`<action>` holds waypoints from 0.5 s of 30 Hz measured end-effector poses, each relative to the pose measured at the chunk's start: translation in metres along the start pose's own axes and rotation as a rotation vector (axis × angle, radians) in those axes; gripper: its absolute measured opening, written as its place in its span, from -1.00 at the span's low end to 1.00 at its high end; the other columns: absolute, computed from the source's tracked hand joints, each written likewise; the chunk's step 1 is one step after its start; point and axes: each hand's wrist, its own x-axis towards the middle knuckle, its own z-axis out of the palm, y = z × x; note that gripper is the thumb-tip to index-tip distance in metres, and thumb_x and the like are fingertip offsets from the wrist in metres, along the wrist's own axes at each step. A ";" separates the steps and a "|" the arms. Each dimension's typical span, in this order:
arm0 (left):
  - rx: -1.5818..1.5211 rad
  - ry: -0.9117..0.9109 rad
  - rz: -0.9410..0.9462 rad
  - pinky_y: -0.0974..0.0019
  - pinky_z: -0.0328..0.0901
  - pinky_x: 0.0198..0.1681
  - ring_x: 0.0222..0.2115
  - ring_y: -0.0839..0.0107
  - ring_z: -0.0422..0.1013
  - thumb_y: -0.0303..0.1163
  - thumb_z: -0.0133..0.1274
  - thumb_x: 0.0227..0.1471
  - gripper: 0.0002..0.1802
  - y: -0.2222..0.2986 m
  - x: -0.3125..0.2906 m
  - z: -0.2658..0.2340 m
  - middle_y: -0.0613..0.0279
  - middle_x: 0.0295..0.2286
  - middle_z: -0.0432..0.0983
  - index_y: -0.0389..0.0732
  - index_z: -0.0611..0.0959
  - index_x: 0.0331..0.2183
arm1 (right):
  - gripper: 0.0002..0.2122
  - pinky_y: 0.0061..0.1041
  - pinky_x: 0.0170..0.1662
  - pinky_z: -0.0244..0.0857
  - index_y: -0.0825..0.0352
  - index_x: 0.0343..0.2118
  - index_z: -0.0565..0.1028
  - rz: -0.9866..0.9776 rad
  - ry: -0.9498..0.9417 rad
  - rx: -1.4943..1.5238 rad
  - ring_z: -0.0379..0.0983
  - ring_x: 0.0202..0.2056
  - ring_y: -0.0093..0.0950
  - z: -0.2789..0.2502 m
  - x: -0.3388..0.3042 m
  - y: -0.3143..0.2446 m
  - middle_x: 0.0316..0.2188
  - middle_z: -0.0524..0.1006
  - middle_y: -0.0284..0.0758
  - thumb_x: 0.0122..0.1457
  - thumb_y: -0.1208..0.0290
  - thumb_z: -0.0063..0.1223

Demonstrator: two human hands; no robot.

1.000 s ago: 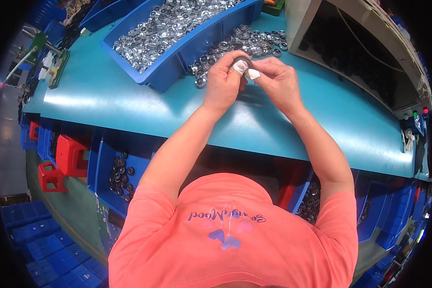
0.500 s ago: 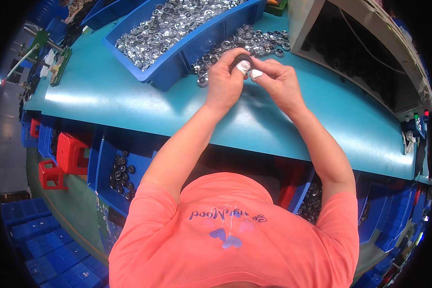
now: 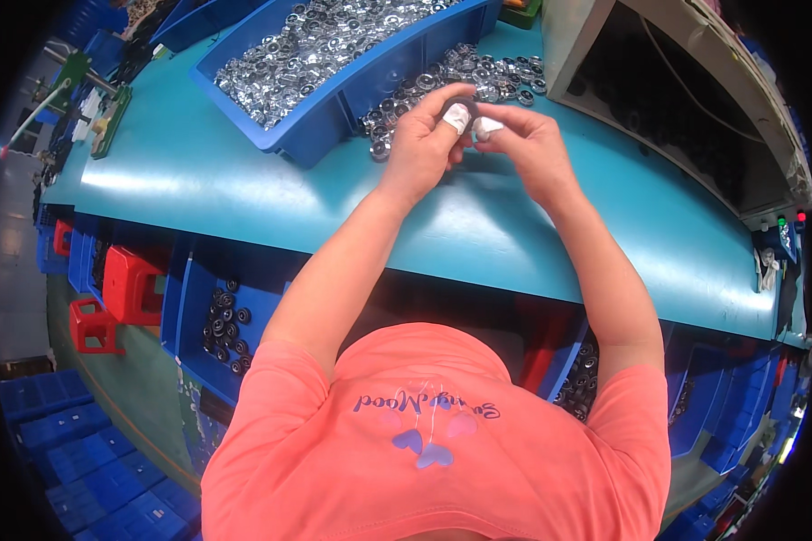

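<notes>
Above the teal tabletop, my left hand [image 3: 417, 149] is closed around a small black ring-shaped part [image 3: 461, 105], like a little wheel or tyre. A white wrap [image 3: 456, 118] covers that thumb. My right hand [image 3: 534, 149] is at the ring's right side, thumb and forefinger brought together in a pinch. Its thumb also has a white wrap [image 3: 487, 128]. Whatever lies between those right fingertips is too small or hidden to make out. Just beyond my hands, loose clear and black wheels [image 3: 489, 77] lie heaped on the table.
A long blue bin [image 3: 307, 126] full of clear wheels stands at the back left of the teal table [image 3: 244, 194]. To the right is a pale machine housing [image 3: 573, 41] with a dark opening. Blue bins [image 3: 189, 311] holding black wheels sit below the edge, near red stools [image 3: 131, 287].
My right thumb and fingertips have drawn slightly away to the right from the ring. The left hand still holds the ring, now tilted a little, and has shifted slightly.
</notes>
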 end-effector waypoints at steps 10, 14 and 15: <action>0.235 -0.114 0.112 0.32 0.36 -0.05 -0.11 0.40 0.47 -0.55 0.06 0.10 -0.34 -0.017 -0.001 0.005 0.17 -0.13 0.52 -0.20 0.30 0.23 | -0.63 -0.52 -0.09 0.42 0.48 -0.01 0.51 0.054 0.031 0.100 0.53 -0.20 -0.49 -0.003 0.003 -0.002 -0.15 0.58 -0.23 0.07 0.55 0.12; 0.388 -0.081 0.191 0.24 0.37 -0.03 -0.12 0.26 0.51 -0.56 0.06 0.08 -0.32 -0.022 -0.002 0.006 0.01 -0.13 0.55 -0.23 0.28 0.23 | -0.66 -0.53 -0.11 0.40 0.48 -0.07 0.53 0.066 0.046 0.082 0.53 -0.23 -0.50 -0.005 0.004 0.002 -0.21 0.59 -0.25 0.03 0.59 0.15; 0.410 -0.071 0.218 0.22 0.37 -0.03 -0.12 0.23 0.52 -0.56 0.06 0.08 -0.32 -0.024 -0.002 0.005 -0.03 -0.14 0.56 -0.23 0.28 0.23 | -0.66 -0.53 -0.12 0.40 0.48 -0.07 0.53 0.065 0.045 0.079 0.53 -0.24 -0.50 -0.005 0.005 0.003 -0.21 0.59 -0.25 0.03 0.59 0.15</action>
